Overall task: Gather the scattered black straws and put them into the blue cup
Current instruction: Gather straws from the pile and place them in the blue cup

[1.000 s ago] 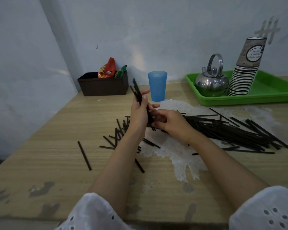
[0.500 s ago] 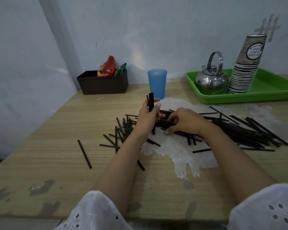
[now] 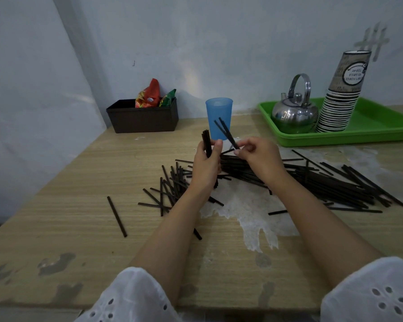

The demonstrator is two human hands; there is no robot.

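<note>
The left hand (image 3: 206,165) has its grip closed round a small bundle (image 3: 206,141) of black straws, held upright above the worktop (image 3: 56,228), most likely so the ends stay level and the lot can drop into the cup (image 3: 218,112) in one go. Just right of it, the right hand (image 3: 257,156) pinches a few more straws (image 3: 226,132) between thumb and fingertips, their free ends tilted up and to the left across the front of the cup. That slant points them toward the bundle, so I judge the step in hand is feeding them into the left grip. The blue cup stands upright on the far side of the worktop, just beyond both hands, and no straw shows above its rim. Most of the straws lie on the worktop: a thick pile (image 3: 335,182) runs from under the hands out to the right, a looser scatter (image 3: 168,191) lies left of the left wrist, and a lone one (image 3: 116,216) lies apart, nearer and further left. Far right, a green tray (image 3: 370,123) holds a steel kettle (image 3: 294,112) and a leaning stack of paper cups (image 3: 342,98). Far left, a dark box (image 3: 142,119) holds snack packets (image 3: 149,95).
</note>
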